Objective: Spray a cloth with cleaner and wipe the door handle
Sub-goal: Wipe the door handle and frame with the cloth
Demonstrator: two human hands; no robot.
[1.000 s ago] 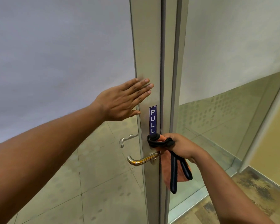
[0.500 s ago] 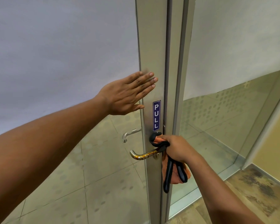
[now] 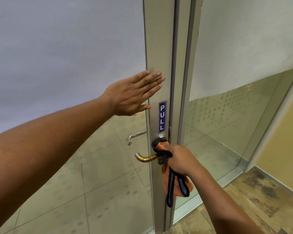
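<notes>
A curved metal door handle (image 3: 144,158) sticks out to the left from the door's metal stile (image 3: 159,48). My right hand (image 3: 181,160) grips an orange cloth with black edging (image 3: 174,183) and presses it against the handle's base; the cloth's loose end hangs below my fist. My left hand (image 3: 134,94) lies flat with straight fingers on the glass and the stile, above the handle. No spray bottle is in view.
A blue PULL sticker (image 3: 162,117) sits on the stile above the handle. A second handle (image 3: 134,136) shows through the glass on the far side. A fixed glass panel (image 3: 235,115) stands to the right, with a patterned floor (image 3: 260,191) below.
My right hand with the cloth has slid from above the handle's base down onto it. The view has shifted a little; my left hand stays flat on the door.
</notes>
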